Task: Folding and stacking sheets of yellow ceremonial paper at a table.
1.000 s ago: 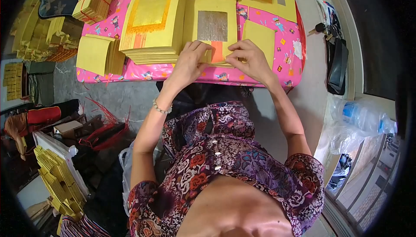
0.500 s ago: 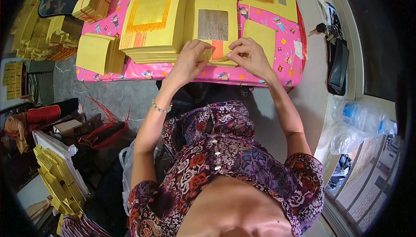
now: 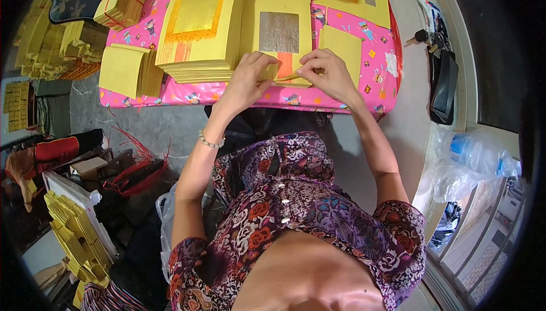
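R fingers pinch yellow sheet nr edge; L fingers touching, grip unclear.

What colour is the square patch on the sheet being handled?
The square patch is silvery grey, best seen in the head view.

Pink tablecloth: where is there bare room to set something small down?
Bare tablecloth shows at right, between the plain yellow sheet and the red strands, and at upper left, between the banded bundle and the tall yellow stack. Front centre is crowded: the left hand and right hand are on the silver-patched paper.
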Demonstrator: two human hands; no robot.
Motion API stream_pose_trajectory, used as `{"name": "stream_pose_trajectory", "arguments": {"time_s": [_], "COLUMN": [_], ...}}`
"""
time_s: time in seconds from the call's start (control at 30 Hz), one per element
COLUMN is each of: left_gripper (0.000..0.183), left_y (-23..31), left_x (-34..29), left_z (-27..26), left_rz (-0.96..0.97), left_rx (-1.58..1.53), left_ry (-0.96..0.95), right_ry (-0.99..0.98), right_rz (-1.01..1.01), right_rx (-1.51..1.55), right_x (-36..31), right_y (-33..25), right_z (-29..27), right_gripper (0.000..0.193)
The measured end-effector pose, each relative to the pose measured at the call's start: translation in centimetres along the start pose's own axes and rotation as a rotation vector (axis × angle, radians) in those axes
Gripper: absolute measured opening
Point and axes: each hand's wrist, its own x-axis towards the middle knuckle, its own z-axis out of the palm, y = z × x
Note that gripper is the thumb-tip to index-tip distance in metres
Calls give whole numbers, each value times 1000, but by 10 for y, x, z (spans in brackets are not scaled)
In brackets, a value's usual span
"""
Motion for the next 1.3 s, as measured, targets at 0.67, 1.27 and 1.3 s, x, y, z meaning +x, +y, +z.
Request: {"name": "stream_pose_trajectory", "arguments": {"time_s": [0.67, 1.27, 1.3], "left_gripper": [24, 50, 48], "left_y": [40, 23, 25], "left_x": [0, 17, 18], "left_z": [-7, -7, -10], "left_rz": [-61, -122, -154], "left_rx": [-707, -741, -803], "left_ry": [286, 204, 134], "right_ry": [175, 122, 121], "right_rz": [-40, 35, 38], "right_rx": [976, 852, 855], "right_x": [27, 13, 15], "right_y": [-9, -27, -26], "right_z": [-2, 3, 4], "right_gripper": [97, 49, 49]}}
